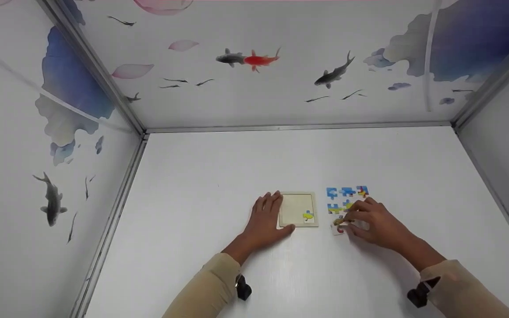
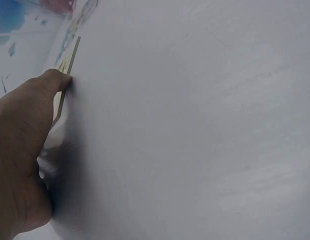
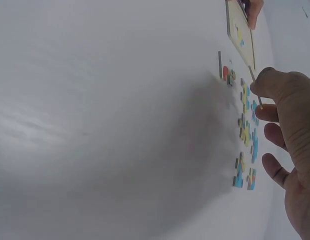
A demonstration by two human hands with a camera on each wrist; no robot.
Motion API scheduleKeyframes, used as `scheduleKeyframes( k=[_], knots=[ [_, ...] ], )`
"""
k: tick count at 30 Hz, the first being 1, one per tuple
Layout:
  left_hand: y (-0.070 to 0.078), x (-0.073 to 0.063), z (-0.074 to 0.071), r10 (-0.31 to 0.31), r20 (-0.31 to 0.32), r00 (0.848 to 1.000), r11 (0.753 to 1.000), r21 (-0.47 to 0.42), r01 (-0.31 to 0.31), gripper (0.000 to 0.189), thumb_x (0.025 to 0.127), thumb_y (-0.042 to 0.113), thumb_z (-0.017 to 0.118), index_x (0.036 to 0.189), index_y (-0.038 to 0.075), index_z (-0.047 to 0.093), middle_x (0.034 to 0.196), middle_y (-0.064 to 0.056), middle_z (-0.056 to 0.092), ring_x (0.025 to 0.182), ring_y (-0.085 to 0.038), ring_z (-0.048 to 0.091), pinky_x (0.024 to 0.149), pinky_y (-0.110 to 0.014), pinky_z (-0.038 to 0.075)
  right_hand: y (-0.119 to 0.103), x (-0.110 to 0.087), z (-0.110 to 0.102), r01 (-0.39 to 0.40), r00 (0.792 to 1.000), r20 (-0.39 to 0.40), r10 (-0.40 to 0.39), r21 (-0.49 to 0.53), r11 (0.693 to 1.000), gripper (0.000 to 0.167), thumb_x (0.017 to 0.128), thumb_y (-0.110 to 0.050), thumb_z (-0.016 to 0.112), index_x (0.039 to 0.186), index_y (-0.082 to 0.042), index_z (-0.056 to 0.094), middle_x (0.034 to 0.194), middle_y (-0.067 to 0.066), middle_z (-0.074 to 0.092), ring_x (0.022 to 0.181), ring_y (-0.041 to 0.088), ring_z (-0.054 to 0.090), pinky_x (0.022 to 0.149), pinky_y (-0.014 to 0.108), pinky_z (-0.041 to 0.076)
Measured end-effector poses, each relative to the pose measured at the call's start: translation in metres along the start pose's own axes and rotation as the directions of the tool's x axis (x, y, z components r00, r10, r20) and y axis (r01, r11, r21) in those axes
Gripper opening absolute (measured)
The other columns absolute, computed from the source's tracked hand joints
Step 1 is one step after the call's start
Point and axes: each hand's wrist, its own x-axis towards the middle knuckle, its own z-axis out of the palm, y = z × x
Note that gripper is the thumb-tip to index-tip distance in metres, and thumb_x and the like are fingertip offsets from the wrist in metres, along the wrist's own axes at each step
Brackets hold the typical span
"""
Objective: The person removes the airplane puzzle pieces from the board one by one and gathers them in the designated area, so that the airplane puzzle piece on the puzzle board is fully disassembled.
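Note:
A shallow square wooden puzzle tray (image 1: 292,205) lies on the white table with one yellow-and-blue jigsaw piece (image 1: 308,215) in its lower right corner. My left hand (image 1: 264,221) rests at the tray's left side, fingers straight along the edge and thumb at the bottom left corner. In the left wrist view the thumb (image 2: 57,80) touches the tray's edge. My right hand (image 1: 376,223) pinches a thin jigsaw piece (image 3: 255,86) between thumb and index finger, above the loose pieces. Its printed face is hidden in the right wrist view.
Right of the tray, several loose jigsaw pieces (image 1: 347,191) lie in rows, partly covered by my right hand. A piece with a red mark (image 3: 226,73) lies nearest the tray. Printed wall panels (image 1: 281,97) border the table at the back and sides.

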Motion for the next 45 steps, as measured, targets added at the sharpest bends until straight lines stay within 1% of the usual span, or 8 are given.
scheduleKeyframes(
  k=[4,8,13,21,24,32,39,45],
  knots=[
    [-0.002,0.001,0.001,0.008,-0.002,1.000,1.000,0.004,-0.008,0.093,0.104,0.062,0.061,0.175,0.010,0.030,0.181,-0.008,0.030,0.170,-0.036,0.023,0.139,-0.055,0.022,0.006,-0.008,-0.004,-0.017,1.000,0.014,0.017,-0.014,1.000,0.027,0.086,-0.012,0.094,0.110,-0.023,0.087,0.112,-0.005,0.074,0.102,0.014,0.056,0.083,0.041,0.050],
    [-0.002,0.001,0.000,0.003,0.000,1.000,1.000,0.001,-0.003,0.093,0.104,0.062,0.062,0.174,0.010,0.030,0.181,-0.008,0.030,0.170,-0.036,0.024,0.139,-0.055,0.022,0.010,-0.012,-0.004,-0.012,1.000,0.019,0.013,-0.020,1.000,0.026,0.086,-0.012,0.094,0.109,-0.024,0.088,0.110,-0.005,0.073,0.100,0.013,0.055,0.082,0.040,0.049],
    [0.000,0.001,-0.002,0.004,-0.002,1.000,1.000,-0.005,-0.004,0.093,0.104,0.061,0.062,0.175,0.010,0.030,0.181,-0.009,0.030,0.170,-0.036,0.023,0.139,-0.055,0.021,0.012,-0.015,-0.003,0.014,1.000,0.019,-0.013,-0.054,0.998,0.024,0.087,-0.013,0.094,0.108,-0.024,0.090,0.108,-0.005,0.072,0.100,0.014,0.056,0.081,0.039,0.047],
    [0.000,0.000,-0.002,0.006,-0.011,1.000,1.000,0.002,-0.006,0.093,0.104,0.061,0.062,0.174,0.009,0.031,0.181,-0.009,0.031,0.170,-0.036,0.024,0.138,-0.055,0.023,0.010,-0.016,-0.001,0.047,0.999,0.027,-0.044,-0.117,0.992,0.022,0.086,-0.014,0.095,0.106,-0.021,0.090,0.108,-0.001,0.073,0.101,0.019,0.061,0.079,0.040,0.050],
    [0.000,-0.001,-0.002,0.005,-0.006,1.000,1.000,0.001,-0.005,0.093,0.104,0.061,0.062,0.174,0.009,0.031,0.181,-0.009,0.031,0.170,-0.037,0.024,0.139,-0.055,0.022,0.010,-0.017,-0.001,0.057,0.998,0.025,-0.054,-0.121,0.991,0.024,0.086,-0.013,0.095,0.107,-0.022,0.090,0.107,0.000,0.072,0.101,0.020,0.062,0.079,0.040,0.049],
    [0.003,-0.001,-0.005,-0.018,0.015,1.000,0.999,-0.027,0.018,0.094,0.104,0.062,0.062,0.175,0.009,0.029,0.182,-0.008,0.029,0.171,-0.036,0.021,0.140,-0.054,0.018,0.011,-0.018,0.000,0.116,0.993,0.001,-0.117,-0.145,0.983,0.025,0.083,-0.010,0.097,0.104,-0.021,0.090,0.104,0.000,0.072,0.099,0.021,0.063,0.076,0.035,0.046],
    [0.002,-0.001,-0.003,-0.012,0.008,1.000,1.000,-0.007,0.013,0.094,0.103,0.062,0.062,0.175,0.009,0.030,0.181,-0.008,0.030,0.171,-0.036,0.022,0.140,-0.054,0.019,0.010,-0.018,0.001,0.122,0.993,0.020,-0.120,-0.154,0.981,0.025,0.085,-0.010,0.096,0.107,-0.020,0.090,0.104,0.000,0.072,0.100,0.020,0.063,0.076,0.036,0.047],
    [0.001,0.000,0.000,-0.016,0.008,1.000,1.000,-0.010,0.016,0.095,0.103,0.062,0.063,0.175,0.009,0.029,0.182,-0.007,0.029,0.171,-0.035,0.022,0.140,-0.054,0.019,0.011,-0.020,0.001,0.122,0.993,0.017,-0.121,-0.143,0.982,0.029,0.083,-0.008,0.097,0.108,-0.021,0.091,0.105,0.001,0.072,0.102,0.022,0.064,0.076,0.037,0.048]
  ],
)
